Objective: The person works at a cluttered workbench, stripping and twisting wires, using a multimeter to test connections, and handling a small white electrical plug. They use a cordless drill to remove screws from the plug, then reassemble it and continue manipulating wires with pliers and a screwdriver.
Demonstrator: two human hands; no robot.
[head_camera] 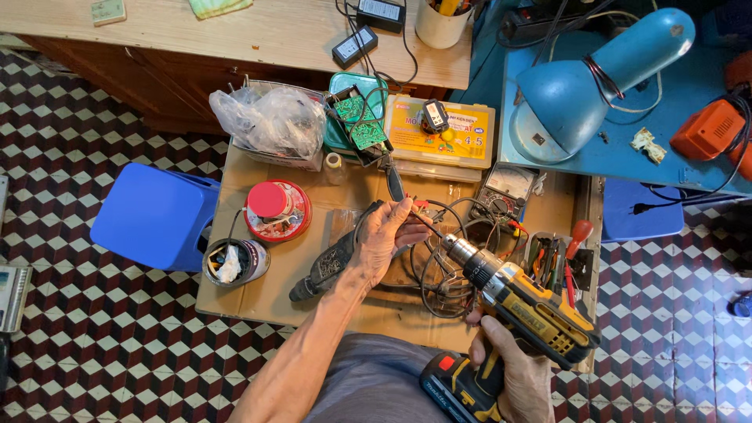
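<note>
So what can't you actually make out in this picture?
All from the head camera:
- The drill's bit tip: too thin to tell apart from the left hand's fingertips.
- The drill handle: wrapped by the right hand, whose lower part the bottom edge cuts off.
- The black tool under the left hand: its middle is covered.
- Inside the plastic bag: crumpled film blurs the contents.
- The white cup: cut off by the top edge.

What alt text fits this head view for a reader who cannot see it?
The right hand grips a yellow cordless drill while the left hand steadies its thin bit over a cluttered cardboard-covered table, near a multimeter and a blue lamp.
</note>
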